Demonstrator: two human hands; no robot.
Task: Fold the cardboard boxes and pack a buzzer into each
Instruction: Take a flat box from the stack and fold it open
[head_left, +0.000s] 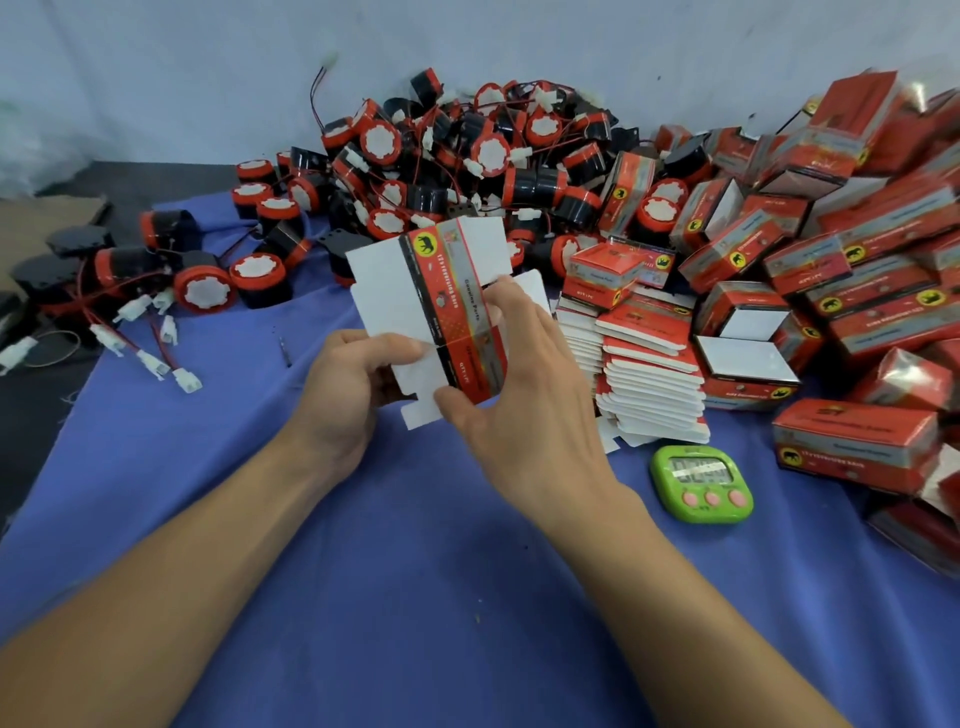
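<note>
Left hand pinches the white lower flap of a flat cardboard box, thumb on top and fingers curled beneath. The right hand grips the printed red panel from the right, with fingers wrapped over its far edge and thumb pressing near its lower corner. The box is held off the bench just above the centre of the frame, not yet opened out, its white flaps spread to the left and top. It looks like thin printed card: very light, springy along its creases, glossy enough to slip between fingertips, and easy to crumple or tear at the tabs. It is probably best held by the side panels close to the scored lines and squeezed gently into a tube, not pulled by the flaps. Buzzers lie heaped at upper centre, their thin leads and white connectors tangled, so lifting one may drag its neighbours. A stack of flat blanks sits just right of the hands, and folded boxes crowd the right side. A green timer lies on the blue cloth at lower right, near the right forearm.
</note>
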